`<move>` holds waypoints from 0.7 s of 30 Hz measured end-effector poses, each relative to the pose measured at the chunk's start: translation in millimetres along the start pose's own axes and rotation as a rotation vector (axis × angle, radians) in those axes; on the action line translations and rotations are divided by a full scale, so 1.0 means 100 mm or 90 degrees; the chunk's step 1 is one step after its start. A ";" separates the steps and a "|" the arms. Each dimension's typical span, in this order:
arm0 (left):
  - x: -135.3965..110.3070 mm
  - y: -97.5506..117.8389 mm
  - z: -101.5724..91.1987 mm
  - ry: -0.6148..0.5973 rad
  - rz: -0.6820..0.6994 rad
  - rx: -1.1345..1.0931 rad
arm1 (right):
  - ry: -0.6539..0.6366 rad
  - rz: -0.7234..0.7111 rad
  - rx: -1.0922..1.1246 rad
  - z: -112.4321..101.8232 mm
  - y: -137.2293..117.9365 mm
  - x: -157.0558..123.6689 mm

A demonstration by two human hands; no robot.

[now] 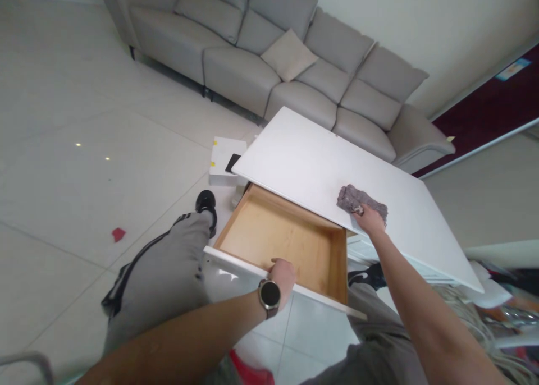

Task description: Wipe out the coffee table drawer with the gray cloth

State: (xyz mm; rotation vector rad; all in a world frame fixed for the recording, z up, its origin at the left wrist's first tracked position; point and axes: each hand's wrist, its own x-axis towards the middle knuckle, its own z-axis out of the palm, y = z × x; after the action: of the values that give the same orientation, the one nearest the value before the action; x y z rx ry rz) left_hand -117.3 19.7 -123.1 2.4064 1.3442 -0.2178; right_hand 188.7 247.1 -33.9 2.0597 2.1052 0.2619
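Note:
A low white table [311, 160] has its wooden drawer [286, 239] pulled out, and the drawer holds nothing. My left hand [281, 275], with a dark watch on its wrist, grips the drawer's white front edge [240, 264], fingers curled over it. My right hand [369, 219] is closed on a grey cloth [357, 200] that lies on the tabletop near its front edge.
A grey sofa [295, 65] with a beige cushion [288, 54] stands behind the table. A white box [225, 160] with a black item on it lies on the tiled floor. My legs in grey trousers flank the drawer. Clutter sits at the right edge.

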 end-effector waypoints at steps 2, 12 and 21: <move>0.01 0.03 0.03 0.021 -0.001 -0.016 | -0.006 0.030 0.008 -0.02 -0.12 -0.13; -0.04 0.04 -0.04 0.069 0.021 -0.059 | -0.005 -0.061 0.028 0.15 -0.60 -1.46; 0.06 0.12 -0.10 0.019 -0.012 -0.083 | -0.339 -0.125 -0.007 0.59 -1.52 -1.39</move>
State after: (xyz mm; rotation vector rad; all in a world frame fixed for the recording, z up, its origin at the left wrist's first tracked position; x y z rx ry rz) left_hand -104.4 22.7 -113.2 2.2975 1.3521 -0.0959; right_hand 59.1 104.8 -128.5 1.6560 1.9312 -0.2742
